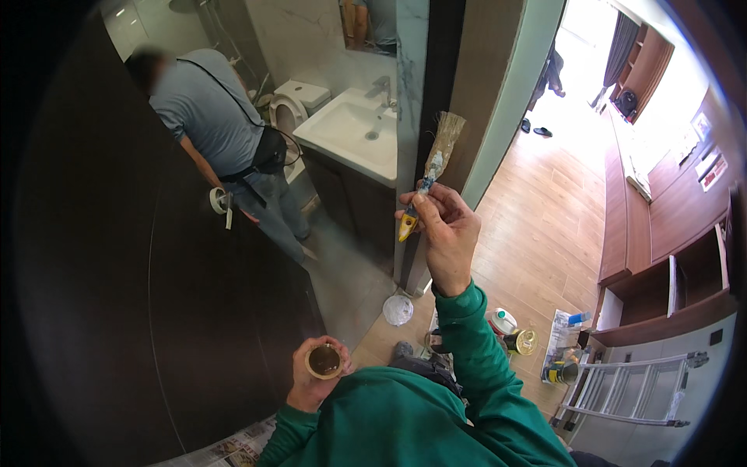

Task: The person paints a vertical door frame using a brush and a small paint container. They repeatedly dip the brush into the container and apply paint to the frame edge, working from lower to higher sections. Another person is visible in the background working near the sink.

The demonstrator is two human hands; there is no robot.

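My right hand (450,240) pinches the handle of a paintbrush (443,148), yellow at its end. Its pale, worn bristles point up beside the brown door frame (485,89); whether they touch it I cannot tell. Lower down, in front of my green-sleeved body, my left hand (305,387) is wrapped round a small round cup (324,361). Dark brown liquid shows inside the cup.
A person (214,117) in a grey shirt bends in the bathroom, a tape roll (217,200) hanging at one hand. Near them are a white washbasin (331,128) and a toilet (289,117). On the right, paint cans (526,342) and a ladder (622,389) take up floor.
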